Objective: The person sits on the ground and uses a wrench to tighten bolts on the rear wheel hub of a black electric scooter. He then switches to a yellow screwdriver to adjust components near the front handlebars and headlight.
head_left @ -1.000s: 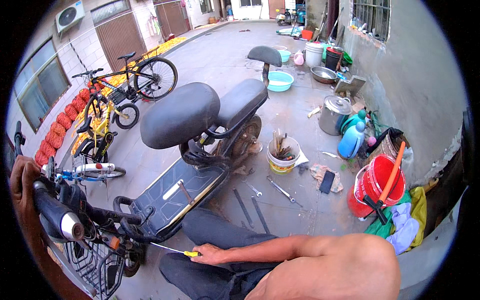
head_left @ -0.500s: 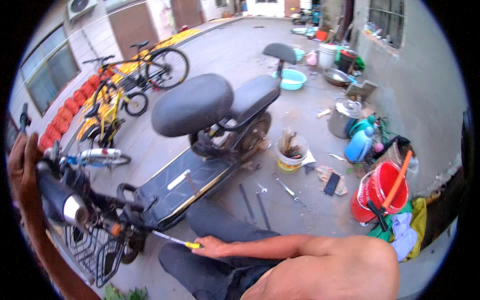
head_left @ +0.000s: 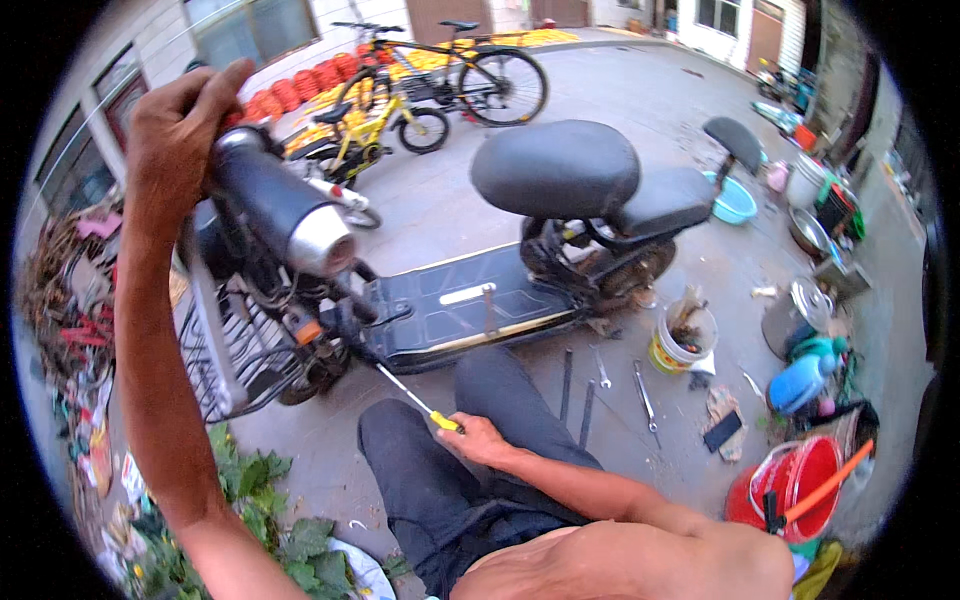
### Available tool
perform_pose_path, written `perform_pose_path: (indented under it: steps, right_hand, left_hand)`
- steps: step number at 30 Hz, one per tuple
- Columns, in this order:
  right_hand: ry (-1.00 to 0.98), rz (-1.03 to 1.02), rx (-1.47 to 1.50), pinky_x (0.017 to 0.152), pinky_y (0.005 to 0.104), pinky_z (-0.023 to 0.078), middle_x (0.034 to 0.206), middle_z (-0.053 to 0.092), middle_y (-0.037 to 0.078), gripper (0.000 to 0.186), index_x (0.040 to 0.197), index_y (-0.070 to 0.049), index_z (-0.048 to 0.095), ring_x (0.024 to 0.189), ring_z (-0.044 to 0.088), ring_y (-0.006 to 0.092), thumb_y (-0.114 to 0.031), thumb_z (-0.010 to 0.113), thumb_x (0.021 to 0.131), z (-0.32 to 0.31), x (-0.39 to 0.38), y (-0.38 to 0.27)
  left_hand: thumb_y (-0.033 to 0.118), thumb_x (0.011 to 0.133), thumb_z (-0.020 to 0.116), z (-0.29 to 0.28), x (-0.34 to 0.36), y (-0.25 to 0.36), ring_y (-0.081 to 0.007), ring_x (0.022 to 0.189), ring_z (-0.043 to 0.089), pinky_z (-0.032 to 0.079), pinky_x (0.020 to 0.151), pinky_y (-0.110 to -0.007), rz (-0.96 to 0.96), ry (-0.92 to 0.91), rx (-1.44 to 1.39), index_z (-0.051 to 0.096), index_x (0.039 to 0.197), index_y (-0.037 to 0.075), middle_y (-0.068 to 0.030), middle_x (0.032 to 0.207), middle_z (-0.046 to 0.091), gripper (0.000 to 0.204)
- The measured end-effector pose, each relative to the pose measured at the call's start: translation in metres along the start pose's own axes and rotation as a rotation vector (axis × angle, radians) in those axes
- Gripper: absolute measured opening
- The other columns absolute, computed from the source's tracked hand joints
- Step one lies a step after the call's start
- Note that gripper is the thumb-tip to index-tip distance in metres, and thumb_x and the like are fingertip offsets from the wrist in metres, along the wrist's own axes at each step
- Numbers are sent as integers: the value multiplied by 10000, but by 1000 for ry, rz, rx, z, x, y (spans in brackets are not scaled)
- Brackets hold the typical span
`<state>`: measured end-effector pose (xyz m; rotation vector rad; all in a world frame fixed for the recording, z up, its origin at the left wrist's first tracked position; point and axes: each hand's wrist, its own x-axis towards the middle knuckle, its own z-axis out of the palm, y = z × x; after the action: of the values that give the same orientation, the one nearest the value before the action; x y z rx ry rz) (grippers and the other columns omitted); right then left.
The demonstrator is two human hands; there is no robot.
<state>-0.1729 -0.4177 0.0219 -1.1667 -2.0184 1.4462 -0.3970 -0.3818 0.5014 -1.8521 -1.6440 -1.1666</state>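
Observation:
A black electric scooter [head_left: 480,300] stands side-on in front of my knees, with a long footboard, dark seats and a wire basket at its front. My left hand [head_left: 172,125] is raised at the far left, its fingers bent round the end of the scooter's handlebar, mostly hidden by the hand. In my right hand [head_left: 478,440], above my knees, is a screwdriver [head_left: 444,420] with a yellow handle. Its metal shaft points up and left, and the tip reaches the scooter's lower front, beside the footboard; exactly what it touches is too small to tell.
On the ground to the right lie wrenches [head_left: 646,396], dark bars and a phone [head_left: 722,431]. A tool bucket [head_left: 683,338] and a red bucket [head_left: 800,485] with an orange-handled tool stand there. Leafy plants [head_left: 255,480] grow at lower left; bicycles [head_left: 440,90] stand behind.
The view has turned left, so the scooter and ground items appear farther right. My left hand stays at the handlebar. My right hand keeps the screwdriver at the scooter's lower front.

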Motion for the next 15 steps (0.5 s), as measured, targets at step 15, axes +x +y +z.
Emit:
perform_pose_path:
  steps: [15]
  right_hand:
    - [-13, -34, 29, 582, 307, 517, 771, 668, 67, 421, 1154, -8, 601, 609, 620, 143, -345, 645, 905, 13, 11, 23]
  left_hand:
    - [391, 933, 548, -27, 23, 12, -187, 1016, 635, 448, 991, -327, -34, -708, -277, 724, 1013, 8, -106, 1025, 704, 429]
